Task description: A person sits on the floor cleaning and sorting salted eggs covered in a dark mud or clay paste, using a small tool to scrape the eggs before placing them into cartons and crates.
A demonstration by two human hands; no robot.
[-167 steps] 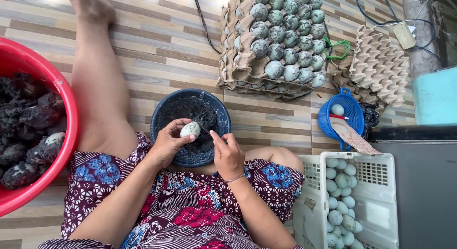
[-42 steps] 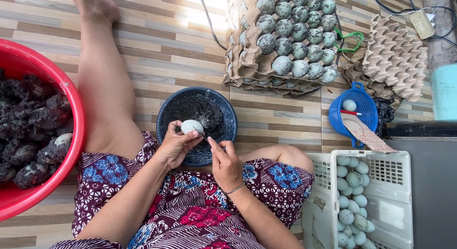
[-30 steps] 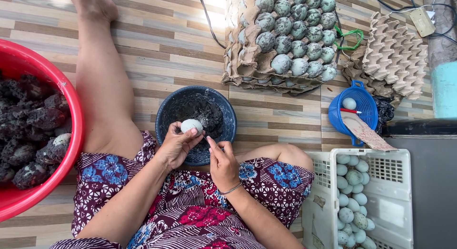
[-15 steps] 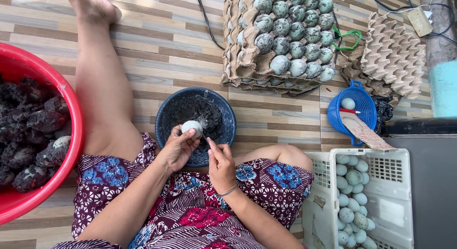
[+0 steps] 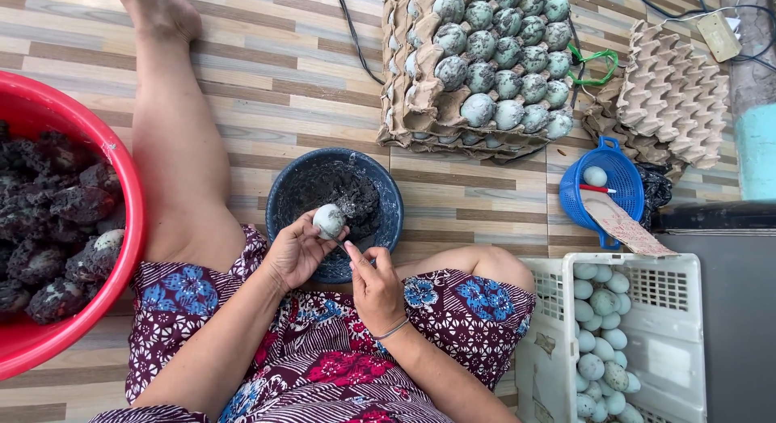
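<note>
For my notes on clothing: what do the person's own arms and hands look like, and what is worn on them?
Both forearms are bare, with no sleeves or gloves. The left hand wears nothing visible. The right hand has a thin bracelet at the wrist.

1. The striped wood-look plank floor [image 5: 275, 75] runs in beige, brown and grey bands across the whole view.
2. Bright daylight falls on its upper part (shine strongest near the top edge).
3. A thin black cable [image 5: 356, 35] trails over the planks.
4. A dark grey flat surface [image 5: 740, 326] fills the right edge.
</note>
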